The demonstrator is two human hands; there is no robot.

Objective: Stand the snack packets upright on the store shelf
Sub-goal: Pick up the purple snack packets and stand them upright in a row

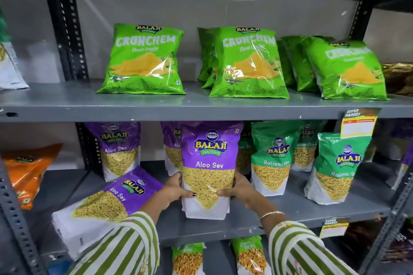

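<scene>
A purple Aloo Sev packet (209, 158) stands upright on the middle grey shelf (245, 223). My left hand (173, 192) grips its lower left side and my right hand (240, 190) grips its lower right side. To its left, a second Aloo Sev packet (105, 205) lies flat and tilted near the shelf's front edge. Two more purple packets (119, 147) stand upright behind. Green Ratlami Sev packets (271, 158) stand to the right.
Green Crunchem chip bags (143, 60) stand on the upper shelf (156, 107), the right ones leaning. An orange packet (26, 172) leans in the left bay. Chana Garam packets (250, 254) stand below. A price tag (358, 123) hangs at the right.
</scene>
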